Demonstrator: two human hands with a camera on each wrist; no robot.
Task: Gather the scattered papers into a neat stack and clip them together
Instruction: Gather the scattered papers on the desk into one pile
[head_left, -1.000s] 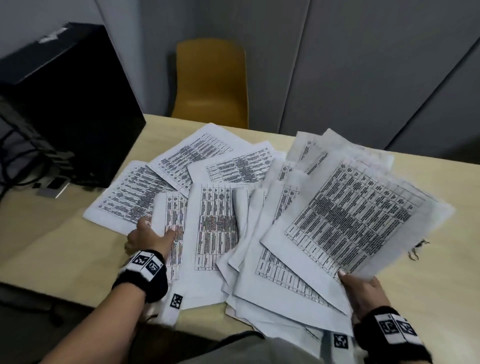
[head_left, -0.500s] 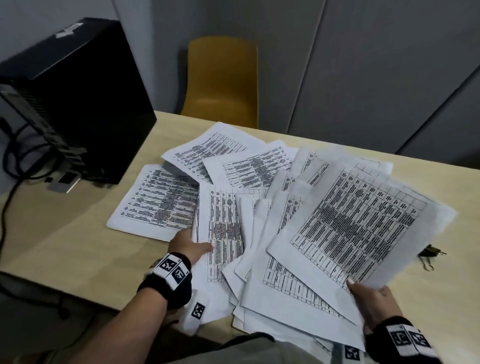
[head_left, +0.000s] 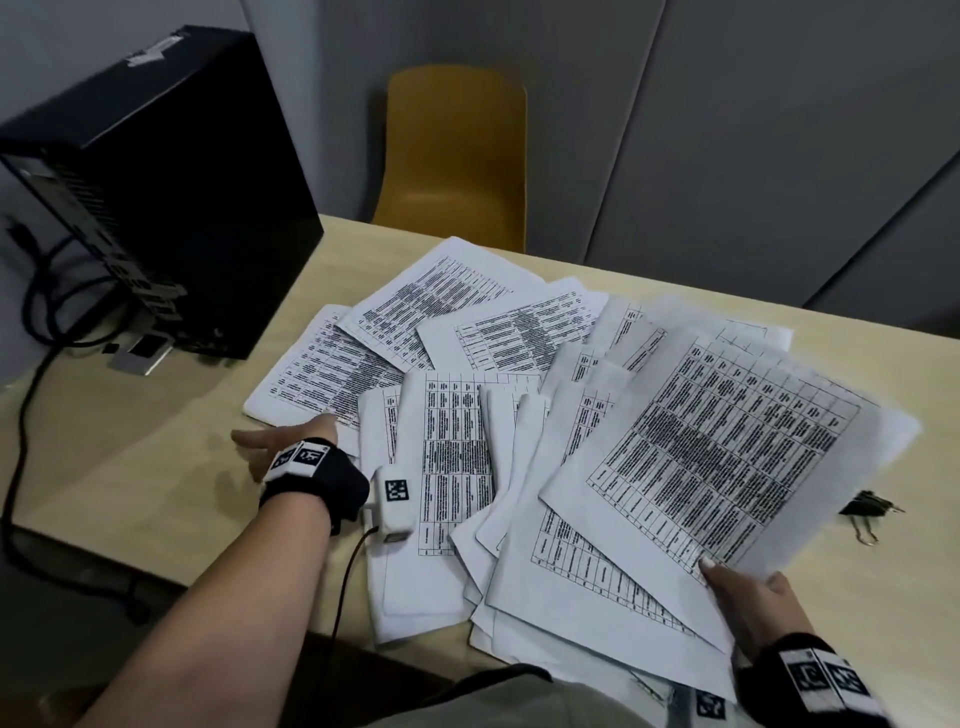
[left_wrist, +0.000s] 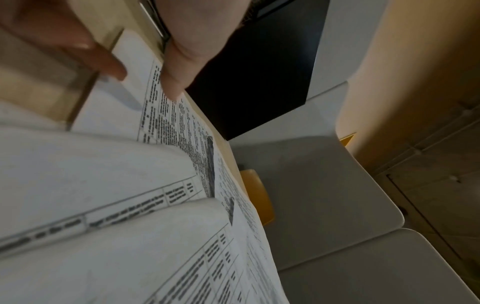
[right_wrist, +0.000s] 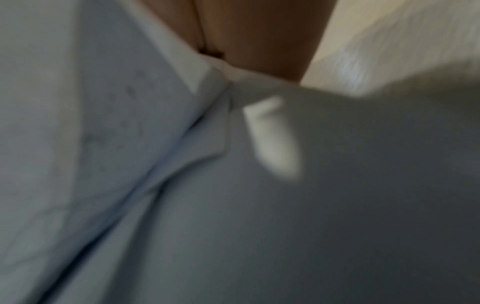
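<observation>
Printed sheets cover the middle of the wooden table (head_left: 156, 467). My right hand (head_left: 743, 592) grips a fanned bunch of papers (head_left: 727, 441) at its near corner, thumb on top, and the bunch is lifted off the table on the right. My left hand (head_left: 291, 436) reaches to the near edge of the leftmost loose sheet (head_left: 322, 374), thumb spread to the left. In the left wrist view its fingers (left_wrist: 179, 61) lie stretched out on that printed sheet (left_wrist: 176, 127). Two more loose sheets (head_left: 441, 296) overlap behind it. A black binder clip (head_left: 865, 506) lies on the table right of the bunch.
A black computer tower (head_left: 156, 182) stands at the back left of the table, with cables (head_left: 31, 364) running off its near side. A yellow chair (head_left: 457, 156) is behind the table. The right wrist view is blurred and shows only paper undersides.
My left hand slid a narrow sheet rightwards under the fanned bunch, then let it go and moved back left and forwards to the leftmost sheet. My right hand kept holding the bunch.
</observation>
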